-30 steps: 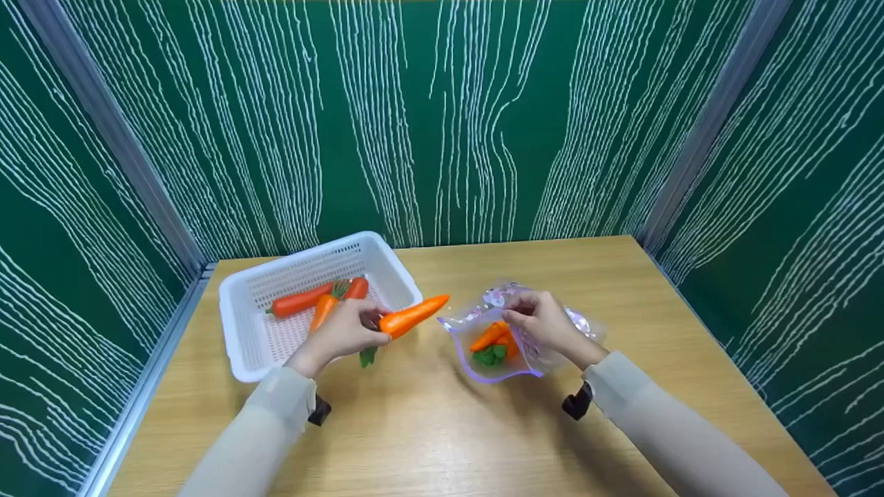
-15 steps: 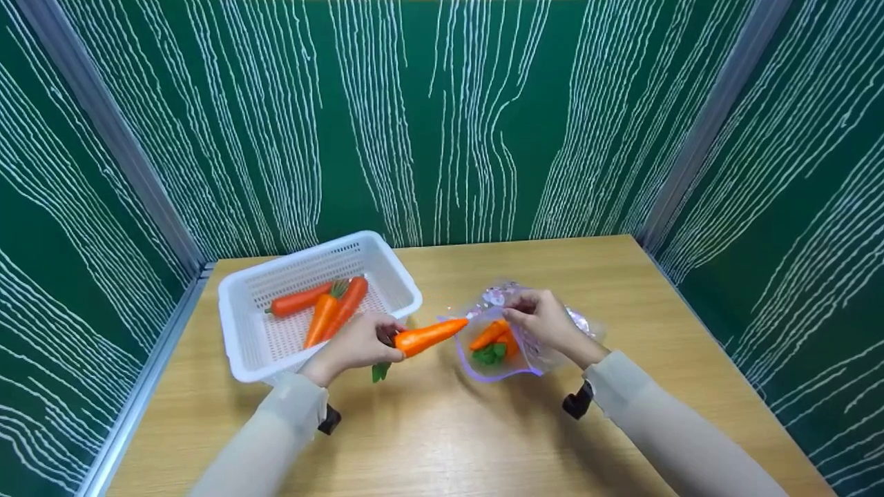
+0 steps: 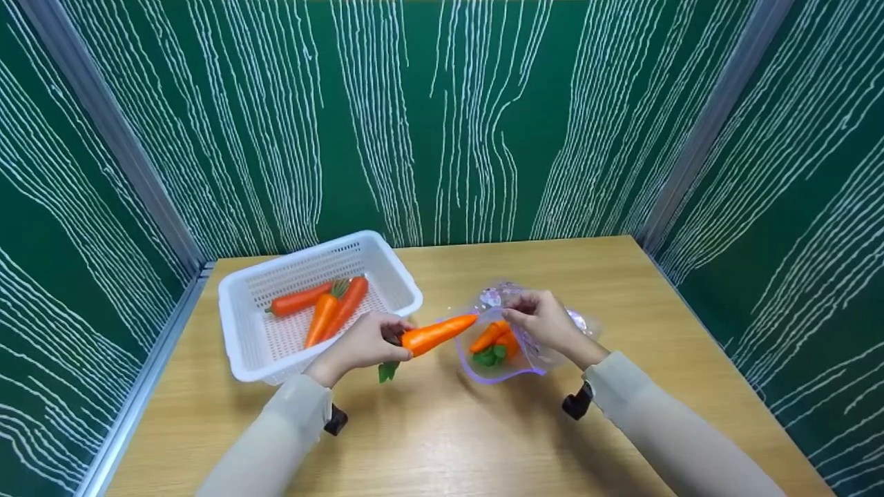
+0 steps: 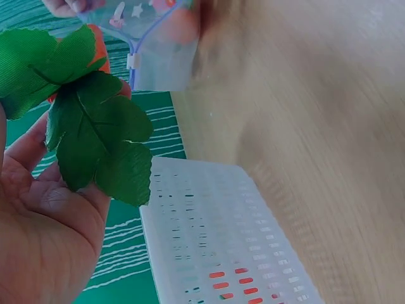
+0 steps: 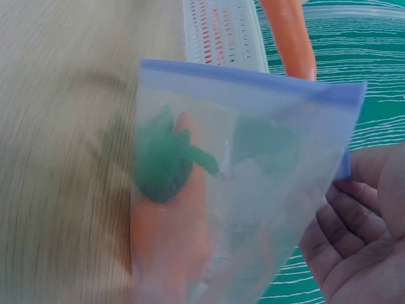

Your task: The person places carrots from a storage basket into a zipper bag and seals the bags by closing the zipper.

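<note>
In the head view my left hand (image 3: 366, 343) grips an orange carrot (image 3: 436, 335) near its leafy end. The carrot's tip points right, at the mouth of a clear zip bag (image 3: 494, 379) with a purple rim. Green leaves (image 4: 104, 133) of that carrot hang over the palm in the left wrist view. My right hand (image 3: 542, 319) pinches the bag's upper edge between thumb and fingers. Inside the bag lie orange carrots (image 3: 489, 335) with green leaves (image 5: 163, 158), seen hazily through the plastic in the right wrist view.
A white slotted basket (image 3: 238, 345) stands on the left of the wooden table (image 3: 442, 428). Several carrots (image 3: 323, 319) lie in it, one across the others. Green walls (image 3: 414, 124) with white streaks enclose the table at the back and sides.
My left hand has carried the carrot rightward from the basket's edge, and its tip now reaches the bag's mouth. The right hand has kept its place on the bag.
</note>
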Available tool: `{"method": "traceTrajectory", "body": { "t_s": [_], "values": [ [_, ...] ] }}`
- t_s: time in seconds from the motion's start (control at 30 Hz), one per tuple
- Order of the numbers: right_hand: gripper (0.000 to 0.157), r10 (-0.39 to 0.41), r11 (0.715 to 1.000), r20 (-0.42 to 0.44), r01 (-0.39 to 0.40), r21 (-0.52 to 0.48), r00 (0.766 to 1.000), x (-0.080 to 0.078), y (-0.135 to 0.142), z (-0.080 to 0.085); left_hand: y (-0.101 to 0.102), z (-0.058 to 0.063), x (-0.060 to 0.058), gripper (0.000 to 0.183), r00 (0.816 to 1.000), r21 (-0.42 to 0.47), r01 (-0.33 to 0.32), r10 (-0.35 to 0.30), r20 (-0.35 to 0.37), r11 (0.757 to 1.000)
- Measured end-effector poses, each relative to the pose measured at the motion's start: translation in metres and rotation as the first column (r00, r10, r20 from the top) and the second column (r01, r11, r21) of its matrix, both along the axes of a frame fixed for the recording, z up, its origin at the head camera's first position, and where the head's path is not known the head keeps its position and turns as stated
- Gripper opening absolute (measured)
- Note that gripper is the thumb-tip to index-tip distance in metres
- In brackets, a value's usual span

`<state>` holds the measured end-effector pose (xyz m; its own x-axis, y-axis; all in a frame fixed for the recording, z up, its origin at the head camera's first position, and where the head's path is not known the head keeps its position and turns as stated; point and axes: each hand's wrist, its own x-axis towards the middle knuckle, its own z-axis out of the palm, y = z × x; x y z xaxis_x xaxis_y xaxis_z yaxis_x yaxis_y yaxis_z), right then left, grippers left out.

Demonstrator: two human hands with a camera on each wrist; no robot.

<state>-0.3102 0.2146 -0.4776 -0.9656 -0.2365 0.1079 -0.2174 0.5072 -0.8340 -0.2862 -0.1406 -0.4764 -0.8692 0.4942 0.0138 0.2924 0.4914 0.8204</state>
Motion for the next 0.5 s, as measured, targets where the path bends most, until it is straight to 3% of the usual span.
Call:
{"method": "traceTrajectory", "body": {
  "t_s": [0.23,0.5],
  "values": [
    [0.009,0.004,1.000,0.007,-0.004,-0.008,1.000,-0.001,-0.001,0.000,0.002,0.000,0.003,0.035,0.999,0.012,0.038,-0.039,0.021,0.999],
    [0.011,0.010,1.000,0.010,-0.010,-0.008,1.000,-0.002,-0.002,0.002,0.013,-0.010,0.004,0.037,0.997,-0.008,0.077,-0.077,0.019,0.997]
  ]
}}
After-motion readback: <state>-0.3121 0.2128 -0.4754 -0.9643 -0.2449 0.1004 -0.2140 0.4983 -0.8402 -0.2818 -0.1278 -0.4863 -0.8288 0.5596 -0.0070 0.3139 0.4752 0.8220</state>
